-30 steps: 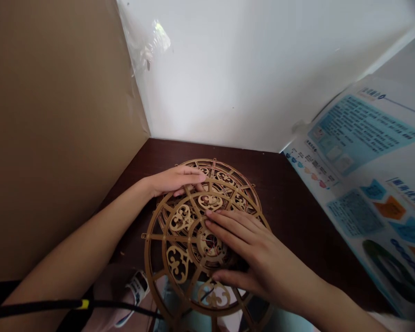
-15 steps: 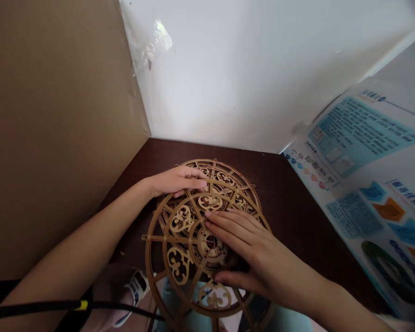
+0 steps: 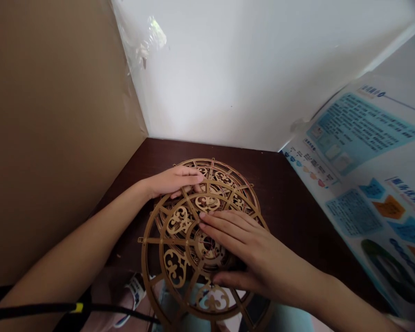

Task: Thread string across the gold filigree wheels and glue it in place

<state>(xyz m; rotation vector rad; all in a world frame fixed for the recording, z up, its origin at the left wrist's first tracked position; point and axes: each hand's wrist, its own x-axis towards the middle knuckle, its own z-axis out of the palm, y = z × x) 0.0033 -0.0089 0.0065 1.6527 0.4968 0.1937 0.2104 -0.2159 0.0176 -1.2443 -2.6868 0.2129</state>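
Observation:
A round golden-brown openwork frame (image 3: 163, 240) with spokes and scroll ornaments lies tilted toward me, its near part reaching past the table edge. Beneath and behind it is a stack of similar round frames (image 3: 224, 178). At the far left rim, my left hand (image 3: 174, 180) grips the upper frame, thumb over the rim and fingers partly behind. My right hand (image 3: 251, 244) rests flat on the right side of the upper frame, fingers stretched toward its hub (image 3: 209, 246), thumb lower down. Thin reddish wires show in the hub opening.
The dark brown table (image 3: 276, 184) is bounded by a brown panel (image 3: 55, 115) at left, a white panel (image 3: 228, 78) behind and a printed poster (image 3: 370, 184) at right. A black cable (image 3: 114, 306) with yellow tape crosses the lower left.
The upper frame and my right hand appear slightly further left. My left thumb has shifted a little up along the rim. The whole view has also shifted slightly.

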